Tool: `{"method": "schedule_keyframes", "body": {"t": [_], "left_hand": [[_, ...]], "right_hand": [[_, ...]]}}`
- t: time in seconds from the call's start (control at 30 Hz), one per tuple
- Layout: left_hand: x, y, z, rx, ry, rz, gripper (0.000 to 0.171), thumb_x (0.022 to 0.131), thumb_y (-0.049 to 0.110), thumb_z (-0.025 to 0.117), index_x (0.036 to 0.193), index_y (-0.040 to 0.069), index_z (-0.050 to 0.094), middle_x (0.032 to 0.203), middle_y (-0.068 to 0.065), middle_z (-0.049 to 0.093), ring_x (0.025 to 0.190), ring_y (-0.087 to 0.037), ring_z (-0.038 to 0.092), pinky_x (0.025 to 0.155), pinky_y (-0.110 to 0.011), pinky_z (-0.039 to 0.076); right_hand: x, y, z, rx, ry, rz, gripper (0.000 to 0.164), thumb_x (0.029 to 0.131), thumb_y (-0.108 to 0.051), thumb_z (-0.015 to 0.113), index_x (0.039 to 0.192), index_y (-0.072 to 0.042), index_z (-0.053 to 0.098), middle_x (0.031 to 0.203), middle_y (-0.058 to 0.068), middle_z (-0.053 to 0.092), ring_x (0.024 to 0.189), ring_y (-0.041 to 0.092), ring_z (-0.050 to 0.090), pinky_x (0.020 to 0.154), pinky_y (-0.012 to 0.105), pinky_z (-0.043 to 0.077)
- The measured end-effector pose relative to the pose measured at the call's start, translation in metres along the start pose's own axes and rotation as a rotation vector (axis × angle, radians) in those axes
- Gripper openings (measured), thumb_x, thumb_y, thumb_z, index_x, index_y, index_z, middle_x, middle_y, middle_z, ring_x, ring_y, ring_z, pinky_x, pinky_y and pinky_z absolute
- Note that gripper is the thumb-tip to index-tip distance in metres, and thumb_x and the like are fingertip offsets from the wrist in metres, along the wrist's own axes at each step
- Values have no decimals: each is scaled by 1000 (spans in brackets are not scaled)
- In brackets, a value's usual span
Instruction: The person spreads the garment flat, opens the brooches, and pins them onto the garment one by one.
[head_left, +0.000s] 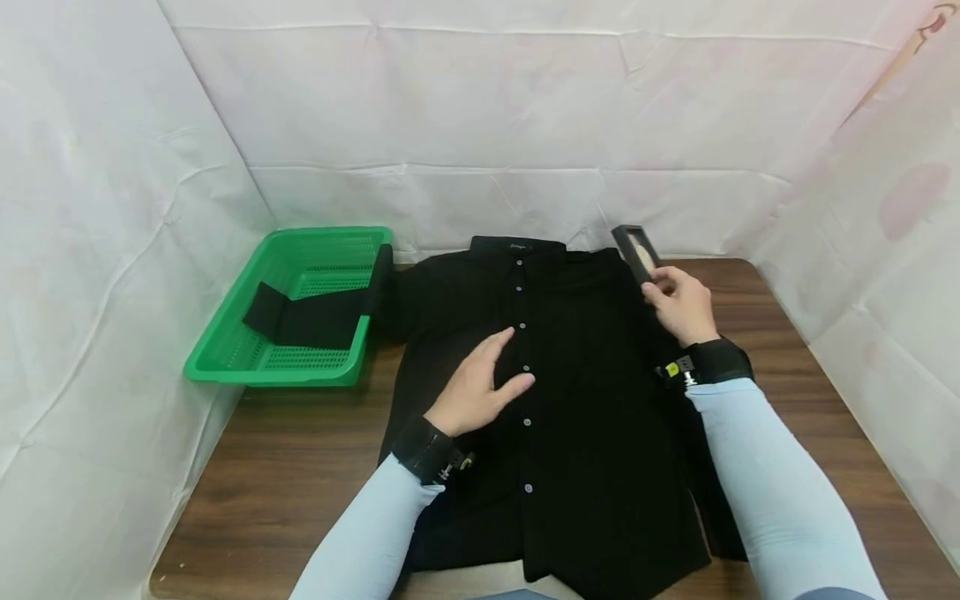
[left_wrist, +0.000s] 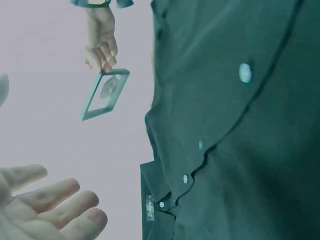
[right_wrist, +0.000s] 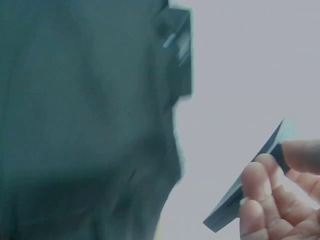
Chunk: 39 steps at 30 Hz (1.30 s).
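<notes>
A black button-up shirt (head_left: pixel 592 375) lies flat on the wooden table, front side up, its collar (head_left: pixel 517 245) toward the back wall. My right hand (head_left: pixel 684 308) pinches a small dark-rimmed square display frame (head_left: pixel 637 254) by one edge, near the shirt's right shoulder. A pale round disc (left_wrist: pixel 109 88) shows inside the frame's clear window in the left wrist view. With fingers spread and thumb apart, my left hand (head_left: pixel 476 387) hovers over the shirt's left front, beside the button row, holding nothing.
A green plastic basket (head_left: pixel 270 377) stands at the left back of the table. The shirt's left sleeve (head_left: pixel 322 321) runs over the basket's rim and lies inside it. White sheets (head_left: pixel 480 100) hang behind and on both sides. Bare wooden tabletop (head_left: pixel 300 467) shows around the shirt.
</notes>
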<state>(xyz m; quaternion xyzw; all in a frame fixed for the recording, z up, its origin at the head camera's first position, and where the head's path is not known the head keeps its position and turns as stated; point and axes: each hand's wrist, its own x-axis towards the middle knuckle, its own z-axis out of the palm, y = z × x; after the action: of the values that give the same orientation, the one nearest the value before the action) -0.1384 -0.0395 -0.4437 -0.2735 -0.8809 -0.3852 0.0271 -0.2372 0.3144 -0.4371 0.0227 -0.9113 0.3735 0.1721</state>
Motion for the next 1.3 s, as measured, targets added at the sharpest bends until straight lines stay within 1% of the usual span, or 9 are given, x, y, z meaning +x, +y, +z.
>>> {"method": "schedule_keyframes", "body": {"t": [0.13,0.3,0.43,0.57,0.7,0.83,0.97,1.1,1.3], "left_hand": [[3,0,-7,-101,155,34,65,96,38,58,147,7,34,146,-8,42,132,-20,42,104,-42,39],[7,1,-8,-149,271,28,73,89,32,69,147,7,33,143,-10,44,128,-21,44,100,-43,43],[10,0,-3,-138,317,-22,89,83,35,76,151,10,24,148,-9,37,131,-20,39,102,-40,41],[13,0,3,-150,367,-43,96,80,35,79,152,11,20,150,-8,33,133,-20,36,104,-39,39],[14,0,5,-171,423,-53,102,77,36,80,153,14,17,151,-7,30,134,-18,32,106,-39,37],[14,0,8,-235,449,-75,109,74,37,83,154,18,13,154,-2,24,136,-19,30,106,-42,36],[13,1,13,-357,442,-92,121,69,44,85,155,27,2,157,4,14,140,-22,27,104,-52,35],[13,4,18,-491,451,-62,126,65,58,81,152,37,-7,158,0,6,141,-25,25,102,-58,34],[9,16,17,-686,456,43,127,69,50,82,154,22,-9,156,-19,4,140,-36,21,100,-64,33]], "right_hand": [[-6,-39,16,207,-8,-10,25,94,-22,64,111,-5,64,85,13,68,71,10,62,63,21,42],[-19,-87,33,528,-69,-13,24,92,-16,66,109,2,63,82,7,65,72,13,61,66,21,46],[-35,-121,39,635,-125,-18,27,93,-19,66,107,3,64,79,1,56,73,14,50,66,22,41],[-49,-146,43,716,-165,-2,27,92,-19,67,105,4,65,86,1,55,78,16,48,71,23,41],[-60,-161,47,837,-196,22,24,92,-15,66,104,6,64,97,5,56,88,18,51,83,26,44],[-69,-172,50,901,-214,45,16,92,-14,66,98,1,65,98,7,58,90,20,53,85,28,44],[-78,-179,54,922,-256,65,11,91,-14,66,92,-3,66,94,6,59,88,20,54,82,30,46],[-88,-182,57,966,-326,84,13,91,-13,65,91,0,65,93,7,60,92,23,54,86,38,46],[-98,-179,59,958,-380,91,16,93,-14,64,94,2,64,95,8,59,97,29,53,88,40,46]]}}
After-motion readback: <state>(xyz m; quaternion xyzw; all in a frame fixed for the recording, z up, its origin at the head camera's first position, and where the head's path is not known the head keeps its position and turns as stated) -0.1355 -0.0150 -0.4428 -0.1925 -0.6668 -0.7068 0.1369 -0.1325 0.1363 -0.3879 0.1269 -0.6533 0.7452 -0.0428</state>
